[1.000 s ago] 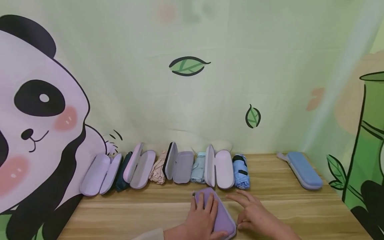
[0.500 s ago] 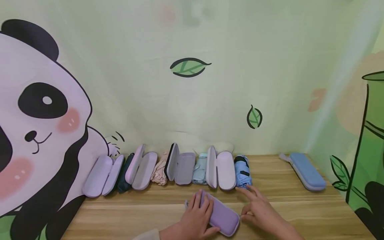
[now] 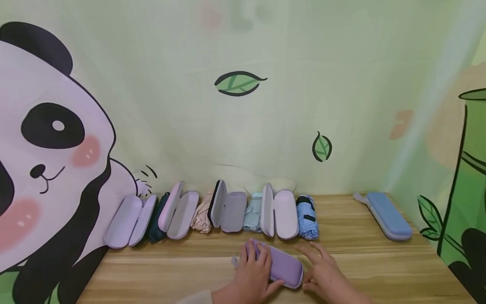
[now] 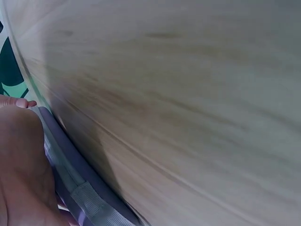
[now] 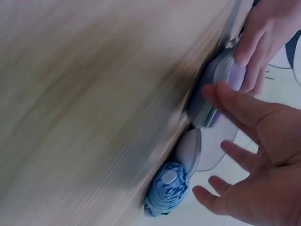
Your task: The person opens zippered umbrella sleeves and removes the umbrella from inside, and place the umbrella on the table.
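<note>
A closed purple zip case [image 3: 285, 267] lies slantwise on the table near its front. My left hand [image 3: 250, 270] holds it from above, fingers over the top and thumb along the near side. A grey strap [image 4: 96, 205] hangs from the case's left end. At the right end, the thumb and index finger of my right hand [image 3: 322, 272] pinch together at the zipped edge; a zipper pull between them is hidden. Its other fingers are spread, as the right wrist view shows. Close beyond that hand stands a folded blue umbrella [image 5: 167, 188] with dark bands.
Along the back of the wooden table [image 3: 159, 270] runs a row of open cases, such as a white one [image 3: 286, 214] and a grey one [image 3: 233, 212]. Folded umbrellas, teal [image 3: 253, 212] and beige [image 3: 202, 215] among them, lie between. A closed blue case [image 3: 391, 216] lies far right.
The purple case has turned from steeply slanted to more nearly crosswise, its near end swinging up and right. Both hands have moved with it, the left still on top.
</note>
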Tool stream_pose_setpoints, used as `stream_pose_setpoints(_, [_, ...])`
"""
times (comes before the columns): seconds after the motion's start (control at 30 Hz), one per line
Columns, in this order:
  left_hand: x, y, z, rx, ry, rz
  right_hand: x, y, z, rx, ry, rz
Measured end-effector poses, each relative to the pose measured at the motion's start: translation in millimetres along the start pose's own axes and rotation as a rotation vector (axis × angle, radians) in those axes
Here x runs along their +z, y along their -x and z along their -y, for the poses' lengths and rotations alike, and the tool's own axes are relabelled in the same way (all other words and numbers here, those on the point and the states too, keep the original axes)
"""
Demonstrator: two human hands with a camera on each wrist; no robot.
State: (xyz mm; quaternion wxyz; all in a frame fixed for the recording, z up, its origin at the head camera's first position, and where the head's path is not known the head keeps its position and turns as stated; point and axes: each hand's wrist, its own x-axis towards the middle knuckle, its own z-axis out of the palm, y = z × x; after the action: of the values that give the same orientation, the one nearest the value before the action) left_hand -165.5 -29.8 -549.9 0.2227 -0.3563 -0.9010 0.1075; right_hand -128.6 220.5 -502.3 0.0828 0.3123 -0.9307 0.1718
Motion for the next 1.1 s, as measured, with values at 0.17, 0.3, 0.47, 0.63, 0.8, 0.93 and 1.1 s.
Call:
stream_pose_setpoints(0.17, [-5.7, -1.4, 1.4, -0.003, -0.016, 0.072, 0, -1, 5, 0.040, 0.024, -0.012])
stream_pose_setpoints(0.3, [-5.4, 0.3, 8.8, 0.028, 0.007, 0.049, 1, -1, 0, 0.081, 0.045, -0.023])
stream_pose_setpoints(0.47, [-13.8, 1.9, 27.6, 0.115, 0.119, 0.076, 0, -2, -7, 0.182, 0.083, -0.050])
stream_pose_setpoints(0.63, [-23.3, -1.1, 46.1, 0.227, 0.248, 0.183, 2, -9, -13, 0.222, 0.142, -0.091])
stream_pose_setpoints(0.8, [-20.3, -4.0, 52.2, 0.282, 0.415, 0.281, 2, -17, -18, 0.258, 0.174, -0.074])
stream_pose_setpoints(0.93, [-14.8, -1.0, 50.7, 0.253, 0.470, 0.299, 1, -18, -19, 0.261, 0.164, -0.079])
stream_pose_setpoints(1.1, [-12.7, -1.5, 52.3, 0.246, 0.459, 0.292, 2, -18, -20, 0.244, 0.172, -0.131])
